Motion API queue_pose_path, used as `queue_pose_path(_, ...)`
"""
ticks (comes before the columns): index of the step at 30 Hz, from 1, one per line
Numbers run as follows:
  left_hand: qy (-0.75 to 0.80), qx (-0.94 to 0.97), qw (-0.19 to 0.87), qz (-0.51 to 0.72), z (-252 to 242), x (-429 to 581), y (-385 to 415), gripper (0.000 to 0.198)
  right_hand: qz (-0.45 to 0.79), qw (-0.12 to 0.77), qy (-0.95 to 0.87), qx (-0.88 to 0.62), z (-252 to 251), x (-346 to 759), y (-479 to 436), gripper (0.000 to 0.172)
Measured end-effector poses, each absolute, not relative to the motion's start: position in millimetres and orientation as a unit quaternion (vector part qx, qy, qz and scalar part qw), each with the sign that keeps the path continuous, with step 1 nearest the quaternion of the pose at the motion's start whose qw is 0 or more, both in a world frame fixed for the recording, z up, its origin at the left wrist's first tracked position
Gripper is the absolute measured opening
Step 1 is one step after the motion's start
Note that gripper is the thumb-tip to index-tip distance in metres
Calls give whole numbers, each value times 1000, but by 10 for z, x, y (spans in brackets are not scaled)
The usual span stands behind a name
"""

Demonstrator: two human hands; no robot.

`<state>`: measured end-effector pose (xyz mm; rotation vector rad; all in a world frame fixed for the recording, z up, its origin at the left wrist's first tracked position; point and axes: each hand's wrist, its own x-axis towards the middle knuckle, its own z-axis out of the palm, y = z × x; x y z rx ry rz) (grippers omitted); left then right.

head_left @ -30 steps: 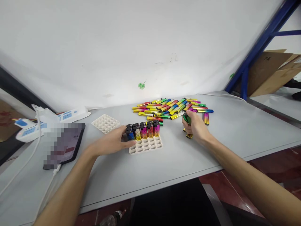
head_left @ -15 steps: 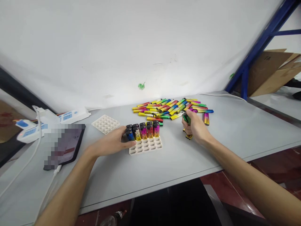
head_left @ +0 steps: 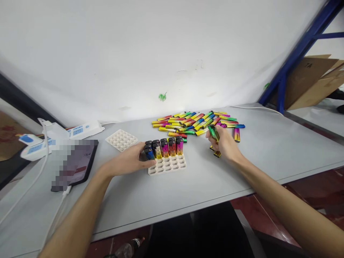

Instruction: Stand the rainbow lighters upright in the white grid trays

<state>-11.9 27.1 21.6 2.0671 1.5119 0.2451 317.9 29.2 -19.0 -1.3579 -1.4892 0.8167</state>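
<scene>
A white slotted tray (head_left: 172, 165) lies on the grey table (head_left: 188, 193), with several coloured lighters (head_left: 164, 147) standing upright in its far rows. My left hand (head_left: 129, 161) rests against the tray's left side, fingers curled beside the blue lighter. My right hand (head_left: 224, 143) is closed round a few lighters; a green one (head_left: 213, 132) sticks up from the fist and a gold one (head_left: 216, 154) shows below it. A heap of loose coloured lighters (head_left: 196, 122) lies just beyond both hands.
A second, empty white tray (head_left: 121, 139) sits to the left. A dark tablet (head_left: 76, 163), white power strips (head_left: 80, 130) and cables lie at the far left. The white wall stands close behind; a blue rack (head_left: 295, 57) and cardboard boxes (head_left: 311, 79) stand at right.
My right hand has lifted slightly and tilted the green lighter up and leftward. My left hand and the tray stay put.
</scene>
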Motion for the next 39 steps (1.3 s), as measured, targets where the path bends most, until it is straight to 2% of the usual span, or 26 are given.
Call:
queue_pose_path(4, 561, 775, 277, 91, 224, -107, 267, 52, 238, 478, -638, -555, -77, 3136, 230, 32)
queue_pose_path(7, 549, 788, 268, 82, 206, -113, 272, 51, 166, 469, -694, -520, 69, 3037, 107, 30)
queue_pose_path(14, 521, 798, 287, 94, 164, -119, 278, 49, 184, 418, -772, -442, 288, 2443, -221, 19)
queue_pose_path(20, 462, 811, 330, 140, 173, -106, 264, 50, 127, 315, -802, -492, 139, 1998, -172, 19)
queue_pose_path(24, 448, 818, 335, 133, 197, -74, 254, 37, 69, 232, -806, -540, 142, 1917, -146, 17)
queue_pose_path(29, 452, 820, 323, 138, 153, -63, 291, 36, 20, 147, -806, -573, 209, 1858, -150, 22)
queue_pose_path(33, 483, 814, 288, 148, 113, -65, 306, 40, 33, 108, -815, -569, 253, 1867, -190, 30)
queue_pose_path(37, 513, 794, 288, 153, 120, -46, 287, 49, 38, 162, -766, -621, 266, 2239, -250, 45)
queue_pose_path(39, 532, 782, 286, 155, 126, -40, 280, 55, 8, 194, -713, -674, 219, 2578, -256, 44)
